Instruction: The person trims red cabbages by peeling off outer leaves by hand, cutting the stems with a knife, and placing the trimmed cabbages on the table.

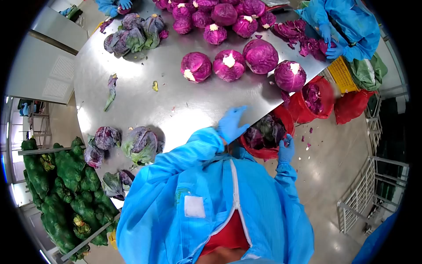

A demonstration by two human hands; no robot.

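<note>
My left hand [232, 125], in a blue glove, is over the table's near edge with its fingers apart and nothing in it. Just right of it is a red bin [263, 152] holding dark purple-green outer cabbage leaves [267, 131]. At that bin's right rim, my right hand [286, 149], also gloved, has its fingers closed on the edge. Beyond my left hand, trimmed red cabbages [229, 65] stand in a row on the metal table [162, 99], several with pale cut stems showing. Untrimmed cabbages [141, 144] with leaves on lie to the left.
A second red bin [313, 100] with purple leaves, a yellow crate [343, 75] and a red bag [351, 107] stand to the right. Co-workers in blue [340, 28] stand at the table's far side. Full green sacks [66, 193] are stacked at left, and a white metal rack [360, 196] at right.
</note>
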